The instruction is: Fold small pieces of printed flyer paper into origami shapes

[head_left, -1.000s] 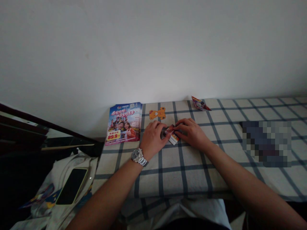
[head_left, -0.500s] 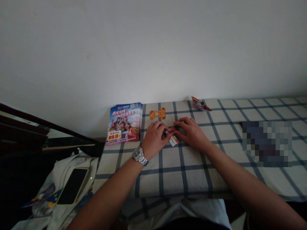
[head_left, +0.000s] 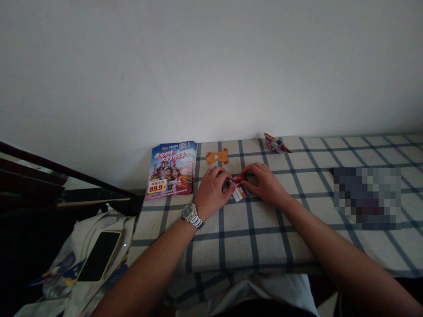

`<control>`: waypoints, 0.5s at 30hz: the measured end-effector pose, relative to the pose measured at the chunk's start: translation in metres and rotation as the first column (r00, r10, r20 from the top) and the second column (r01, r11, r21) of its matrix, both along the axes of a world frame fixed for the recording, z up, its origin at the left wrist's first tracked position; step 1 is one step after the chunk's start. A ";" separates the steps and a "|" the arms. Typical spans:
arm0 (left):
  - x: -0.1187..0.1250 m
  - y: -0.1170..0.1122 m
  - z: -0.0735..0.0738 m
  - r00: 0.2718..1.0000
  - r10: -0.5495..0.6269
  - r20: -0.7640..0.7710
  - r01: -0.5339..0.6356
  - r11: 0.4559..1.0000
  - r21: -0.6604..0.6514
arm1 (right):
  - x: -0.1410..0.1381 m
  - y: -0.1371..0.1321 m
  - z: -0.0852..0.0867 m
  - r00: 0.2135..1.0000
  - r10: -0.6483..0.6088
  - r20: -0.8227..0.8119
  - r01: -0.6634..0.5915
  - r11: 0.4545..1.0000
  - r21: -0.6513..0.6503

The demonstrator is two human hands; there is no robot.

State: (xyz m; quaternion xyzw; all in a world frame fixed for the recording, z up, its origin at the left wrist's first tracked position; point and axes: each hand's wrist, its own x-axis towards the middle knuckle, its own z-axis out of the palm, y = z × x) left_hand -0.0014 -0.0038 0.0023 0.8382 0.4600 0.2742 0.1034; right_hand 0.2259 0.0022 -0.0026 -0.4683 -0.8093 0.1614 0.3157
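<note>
Between both hands lies a small folded piece of printed paper [head_left: 240,193], white, blue and red, low on the checked tablecloth. My left hand [head_left: 214,189], with a metal watch [head_left: 191,215] on its wrist, pinches the paper's left edge between thumb and fingers. On the other side, my right hand [head_left: 264,184] has its thumb and fingertips closed on the right part of the same paper. The fingers hide some of the folds. Just beyond the left hand, an orange bear cutout [head_left: 217,156] lies flat.
A stack of printed flyers [head_left: 172,171] is at the table's left end. Near the wall stands a folded flyer piece [head_left: 276,143]. A blurred dark object [head_left: 365,198] lies at right. Below the table's left edge, a phone [head_left: 99,256] rests on a white bag [head_left: 89,226].
The right fingers have shifted slightly on the paper, and a little more of its red part shows between the hands. The left hand has hardly moved.
</note>
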 end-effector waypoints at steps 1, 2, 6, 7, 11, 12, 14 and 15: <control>0.000 0.000 0.000 1.000 0.001 0.007 -0.001 1.000 0.000 | 0.000 -0.001 0.001 0.999 -0.002 -0.032 0.001 1.000 -0.031; 0.000 0.000 0.000 1.000 0.001 0.012 -0.001 1.000 -0.003 | -0.001 -0.001 0.002 0.998 -0.010 -0.066 0.006 0.998 -0.067; 0.000 0.000 0.001 1.000 -0.010 0.016 0.011 1.000 -0.021 | -0.001 -0.004 0.002 0.986 -0.066 -0.151 0.038 0.983 -0.177; 0.000 0.000 0.001 1.000 -0.014 0.015 0.015 1.000 -0.026 | 0.000 -0.004 0.001 0.986 -0.072 -0.149 0.044 0.982 -0.184; 0.000 -0.001 0.001 1.000 -0.015 0.006 0.015 0.999 -0.051 | 0.000 -0.004 0.001 0.989 -0.073 -0.126 0.051 0.985 -0.167; 0.000 -0.001 0.001 1.000 -0.016 0.010 0.016 0.998 -0.059 | 0.001 -0.004 0.002 0.990 -0.069 -0.123 0.049 0.987 -0.155; 0.000 0.000 0.001 0.999 -0.016 0.040 0.019 0.997 -0.078 | 0.001 -0.004 0.002 0.991 -0.062 -0.118 0.046 0.991 -0.129; 0.000 0.000 0.001 0.998 -0.015 0.063 0.021 0.996 -0.089 | 0.001 -0.003 0.002 0.991 -0.059 -0.119 0.045 0.992 -0.116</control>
